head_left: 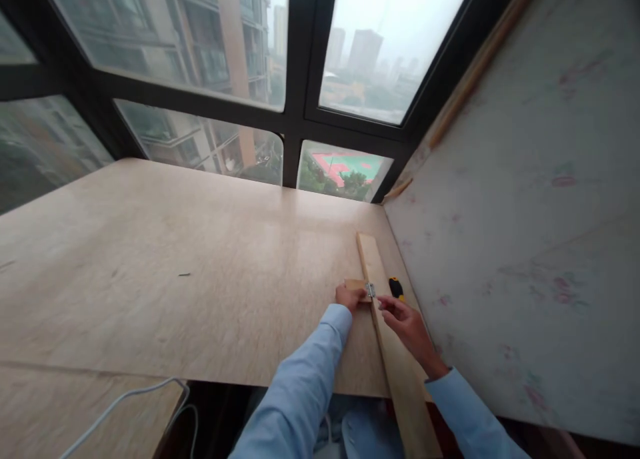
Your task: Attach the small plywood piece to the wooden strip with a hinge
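A long wooden board (397, 359) runs from the table out past its front edge. Against its left side sits a small wood block (354, 284), and a metal hinge (370, 289) lies across the joint between the two. My left hand (349, 295) is closed on the block, its fingers close to the hinge. Just right of the hinge, my right hand (403, 317) hovers over the board with thumb and fingertips pinched together. Something small may be in that pinch, too small to name. A black and yellow tool handle (396, 289) lies beyond the right hand, beside the board.
The wooden tabletop (215, 325) reaches back to dark-framed windows (295, 85). A floral-papered wall (530, 259) borders it on the right. A small thin metal piece (185, 274) lies on the left. A white cable (125, 395) crosses the lower left corner.
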The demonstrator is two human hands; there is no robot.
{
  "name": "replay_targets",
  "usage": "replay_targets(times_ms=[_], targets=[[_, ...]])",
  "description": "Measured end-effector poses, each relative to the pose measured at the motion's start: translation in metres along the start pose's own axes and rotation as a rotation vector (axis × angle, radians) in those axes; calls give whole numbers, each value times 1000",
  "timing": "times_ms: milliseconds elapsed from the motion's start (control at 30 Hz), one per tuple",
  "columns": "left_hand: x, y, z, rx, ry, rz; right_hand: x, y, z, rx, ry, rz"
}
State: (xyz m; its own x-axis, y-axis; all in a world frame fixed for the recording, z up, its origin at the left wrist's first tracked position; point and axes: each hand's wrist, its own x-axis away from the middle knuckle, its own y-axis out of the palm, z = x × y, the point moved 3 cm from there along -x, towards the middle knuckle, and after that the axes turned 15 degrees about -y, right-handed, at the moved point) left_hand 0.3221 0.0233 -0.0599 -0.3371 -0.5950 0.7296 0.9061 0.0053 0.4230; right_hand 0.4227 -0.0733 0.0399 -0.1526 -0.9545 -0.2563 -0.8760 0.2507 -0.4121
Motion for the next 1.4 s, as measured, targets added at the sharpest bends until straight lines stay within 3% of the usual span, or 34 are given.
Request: replay_targets(times_ms=[67, 167, 267, 367, 533, 700, 933, 1100, 1267, 1400], targets=[[-1, 2, -1, 1, -23, 14, 33, -36, 21, -10, 131, 114], [1, -1, 3, 17, -32, 20, 70, -64, 42, 5, 227, 209], [4, -4, 8, 26, -40, 7, 87, -67, 49, 61, 244, 281], [6, -4, 10, 25, -50, -4, 89, -56, 46, 66, 216, 307], [5, -5, 10, 22, -59, -6, 73, -34, 32, -209, 158, 239], [4, -5, 10, 21, -60, -2, 54, -28, 28, -394, 183, 190], [4, -4, 9, 27, -45, 12, 14, -29, 38, -189, 64, 185], [6, -4, 9, 29, -40, 2, -18, -19, 48, -78, -33, 86], [10, -2, 11, 30, -37, 11, -46, -12, 51, 195, -230, -12], [14, 0, 12, 22, -40, 33, -62, -3, 52, 252, -275, -88]])
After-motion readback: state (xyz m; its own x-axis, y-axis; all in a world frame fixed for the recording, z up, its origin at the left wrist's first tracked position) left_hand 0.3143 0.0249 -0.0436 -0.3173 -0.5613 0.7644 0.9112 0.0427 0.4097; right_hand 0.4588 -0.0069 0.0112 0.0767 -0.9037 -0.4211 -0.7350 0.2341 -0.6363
